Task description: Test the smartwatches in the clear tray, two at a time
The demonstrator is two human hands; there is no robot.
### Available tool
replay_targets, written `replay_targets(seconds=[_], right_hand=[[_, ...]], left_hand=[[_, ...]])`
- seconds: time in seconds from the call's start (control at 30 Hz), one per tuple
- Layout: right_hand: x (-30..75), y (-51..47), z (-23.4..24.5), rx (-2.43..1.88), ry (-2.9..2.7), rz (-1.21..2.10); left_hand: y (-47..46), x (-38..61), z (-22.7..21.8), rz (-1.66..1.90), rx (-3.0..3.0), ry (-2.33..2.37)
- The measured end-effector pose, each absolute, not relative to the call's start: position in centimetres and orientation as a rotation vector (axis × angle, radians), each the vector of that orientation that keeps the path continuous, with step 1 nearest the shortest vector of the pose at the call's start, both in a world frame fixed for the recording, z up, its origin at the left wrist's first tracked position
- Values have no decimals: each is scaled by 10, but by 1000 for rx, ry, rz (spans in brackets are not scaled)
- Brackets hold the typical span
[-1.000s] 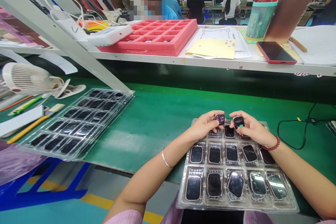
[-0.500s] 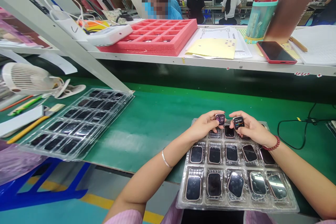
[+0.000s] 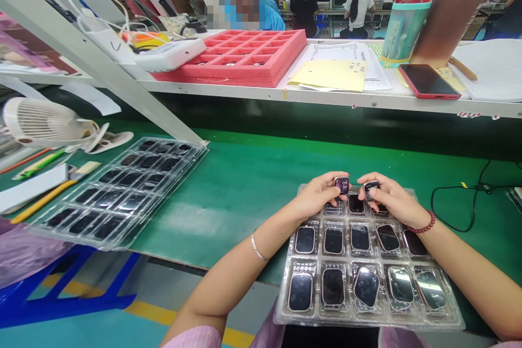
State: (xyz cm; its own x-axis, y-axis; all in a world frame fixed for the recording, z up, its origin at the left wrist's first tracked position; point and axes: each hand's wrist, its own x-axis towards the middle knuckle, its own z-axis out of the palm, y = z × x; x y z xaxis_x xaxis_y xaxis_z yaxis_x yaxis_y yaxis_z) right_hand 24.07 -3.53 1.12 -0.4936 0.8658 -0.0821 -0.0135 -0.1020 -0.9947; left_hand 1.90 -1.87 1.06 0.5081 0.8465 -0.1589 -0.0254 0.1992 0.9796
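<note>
A clear plastic tray of several smartwatch bodies lies on the green belt near me. My left hand pinches a lit watch body that shows a clock face, held over the tray's far row. My right hand grips a second lit watch body, its thumb partly over the screen. The two watches sit side by side, a little apart. Most watches in the tray have dark screens.
Another clear tray of dark watch bodies lies at the left, beside a small white fan and pencils. A shelf behind holds a red foam tray, papers and a red phone. A black cable lies at the right. People work beyond.
My right hand's watch has tilted and its thumb has slid over the screen, whose display has changed. My left hand and its watch stay still.
</note>
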Motion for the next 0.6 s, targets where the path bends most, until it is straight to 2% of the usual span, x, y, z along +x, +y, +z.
replay_targets(seconds=[0.6], right_hand=[[239,-36,13,-998,-1526,1637]], left_hand=[[-20,20,14,723,1209,855]])
